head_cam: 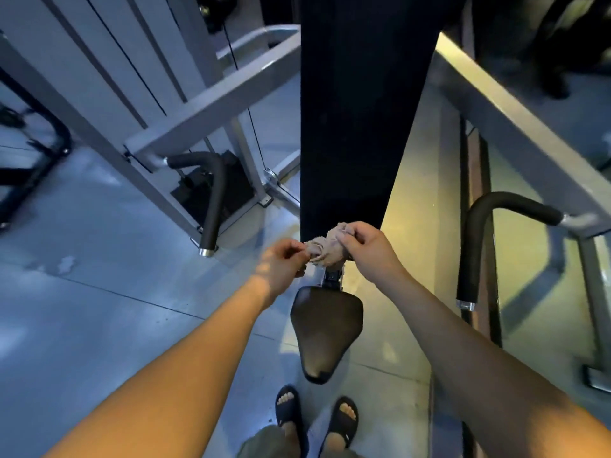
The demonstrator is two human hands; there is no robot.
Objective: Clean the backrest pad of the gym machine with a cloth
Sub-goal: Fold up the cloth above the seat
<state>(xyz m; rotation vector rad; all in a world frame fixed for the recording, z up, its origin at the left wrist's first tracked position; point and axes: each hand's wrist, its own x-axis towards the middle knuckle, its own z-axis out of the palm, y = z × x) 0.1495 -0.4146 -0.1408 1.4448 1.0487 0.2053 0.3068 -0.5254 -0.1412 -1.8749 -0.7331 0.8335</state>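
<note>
Backrest pad, a long black upholstered slab (360, 110), sits centre frame. It runs from just above my hands to the far edge of view. The long axis goes near-to-far in the picture, so I read it as roughly upright on the machine. The narrower near end points down at the black padded triangular seat (325, 332), and the seat's nose points back toward me.

Both hands are at the pad's near end, close together, with a small crumpled beige cloth (325, 247) bridging them. The left hand (282, 262) pinches one end of it with the fingertips. The right hand (367, 246) has its fingers curled round the bunched bulk. The cloth overlaps the pad's bottom edge in view; I can't tell if it touches.

Step, my read: prepping the cloth by untwisting or refolding it, not wiping yet. The pad surface gives no clue how much is done.

Next move needs:
- cloth flattened under one palm
- other hand freed
- pressure on the pad face, strokes along the long axis
- full reach toward the far end

A curved black foam-grip handle on the left (211, 200) and its twin on the right (476, 246) hang off grey steel frame arms, both well apart from the pad.
</note>
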